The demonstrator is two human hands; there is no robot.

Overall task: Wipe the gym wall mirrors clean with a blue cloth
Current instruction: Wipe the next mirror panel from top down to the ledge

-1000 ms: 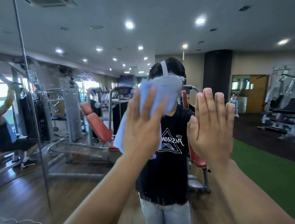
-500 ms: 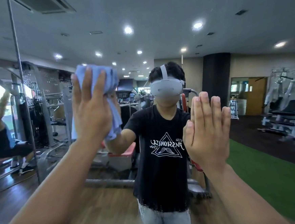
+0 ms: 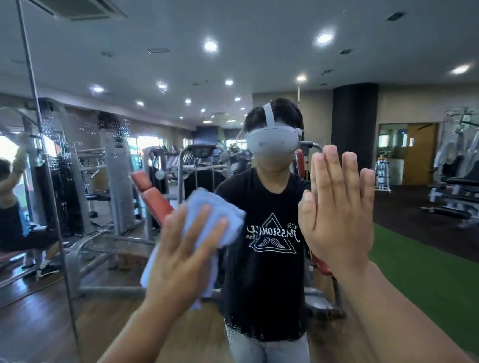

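Cloth, soft, blue and bunched, is pressed on the smooth mirror by the flat-fingered left grip; right of it, the right grip is spread straight-fingered, empty.

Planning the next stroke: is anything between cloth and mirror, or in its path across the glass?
Nothing visible between them: the left hand presses the blue cloth on the mirror. The right hand, flat on the glass, would block a rightward stroke.
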